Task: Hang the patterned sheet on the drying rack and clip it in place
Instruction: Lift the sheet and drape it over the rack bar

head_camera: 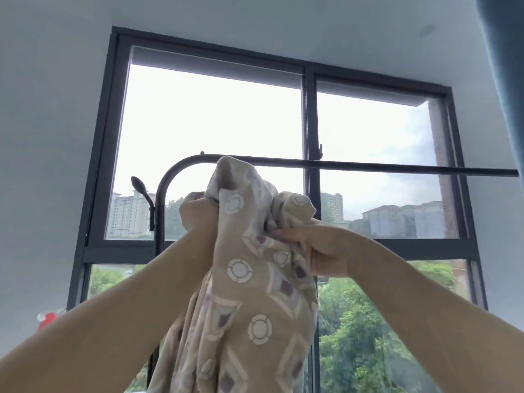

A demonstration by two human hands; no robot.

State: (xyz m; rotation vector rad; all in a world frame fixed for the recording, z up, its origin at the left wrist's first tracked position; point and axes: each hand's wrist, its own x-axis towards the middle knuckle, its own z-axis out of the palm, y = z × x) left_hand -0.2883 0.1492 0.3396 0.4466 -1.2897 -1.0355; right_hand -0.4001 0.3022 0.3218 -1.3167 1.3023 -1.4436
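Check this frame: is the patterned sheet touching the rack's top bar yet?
Cannot tell. In the head view the sheet's bunched top overlaps the top bar, but both hands hold it raised; no plain contact or gap shows.

The lower part of the patterned sheet (249,293) is cut off by the bottom edge, the fingers of the left hand (198,217) are hidden behind its folds, the drying rack (368,166) is partly covered, and a red object (48,319) is blurred.
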